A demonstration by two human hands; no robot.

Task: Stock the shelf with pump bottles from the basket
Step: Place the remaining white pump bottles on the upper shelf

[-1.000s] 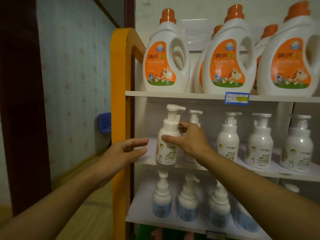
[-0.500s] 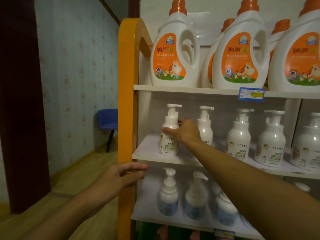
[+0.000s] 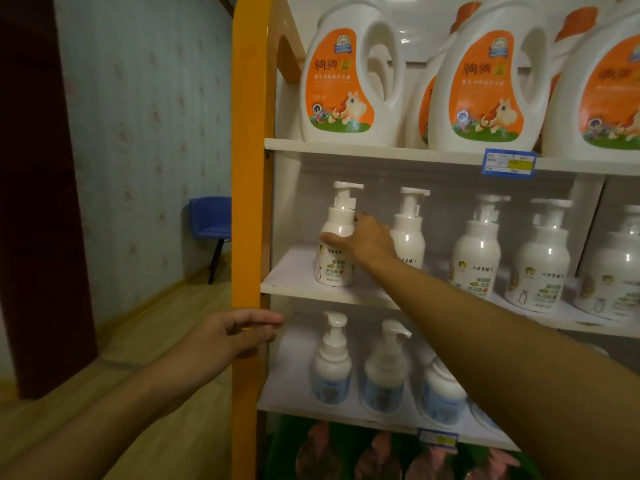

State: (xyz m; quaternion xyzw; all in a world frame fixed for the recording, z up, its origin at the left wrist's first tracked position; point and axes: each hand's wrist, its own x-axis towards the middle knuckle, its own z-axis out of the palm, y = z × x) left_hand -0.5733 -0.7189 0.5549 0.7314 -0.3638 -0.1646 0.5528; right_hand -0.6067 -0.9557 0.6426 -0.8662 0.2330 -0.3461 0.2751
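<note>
The shelf unit (image 3: 247, 168), orange-framed, fills the view from 12 to 5 o'clock. Its top board carries large white detergent jugs (image 3: 349, 74) with orange labels; the middle shelf (image 3: 298, 287) holds a row of white pump bottles, and the board below holds blue-labelled pump bottles (image 3: 331, 368). No basket is in view. At centre, the right hand (image 3: 367, 239) grasps the leftmost pump bottle (image 3: 336, 247) round its shoulder, thumb in front; the bottle stands upright on the middle shelf, probably being nudged into line with its neighbour (image 3: 408, 230). At 7 o'clock the left hand (image 3: 235, 336), fingers loosely extended and holding nothing, hovers by the orange upright, likely for balance.
</note>
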